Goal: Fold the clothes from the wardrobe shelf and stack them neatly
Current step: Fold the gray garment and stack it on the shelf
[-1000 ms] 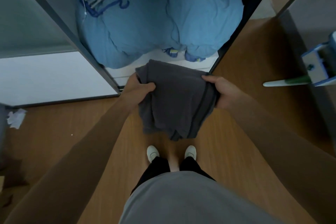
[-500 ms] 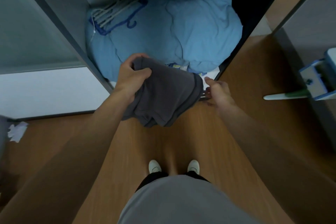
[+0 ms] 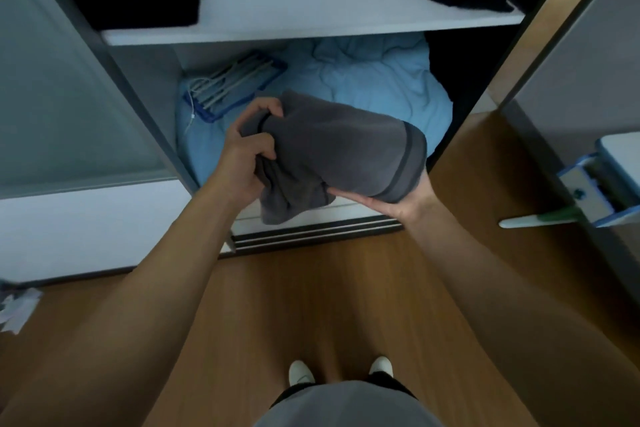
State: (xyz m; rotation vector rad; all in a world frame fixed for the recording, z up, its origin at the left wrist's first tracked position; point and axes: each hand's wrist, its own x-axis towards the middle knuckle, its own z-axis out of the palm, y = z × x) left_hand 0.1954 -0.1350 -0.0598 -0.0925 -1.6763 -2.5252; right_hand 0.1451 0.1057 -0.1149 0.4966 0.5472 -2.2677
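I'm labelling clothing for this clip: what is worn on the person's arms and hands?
Nothing shows. The left hand and right hand are bare: no gloves, rings or watch visible. The left forearm and right forearm are bare to the picture's edge, with no sleeve in view.

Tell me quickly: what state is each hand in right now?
Left hand: grips the bunched end of the grey garment.
Right hand: open, flat palm carrying the garment from below.
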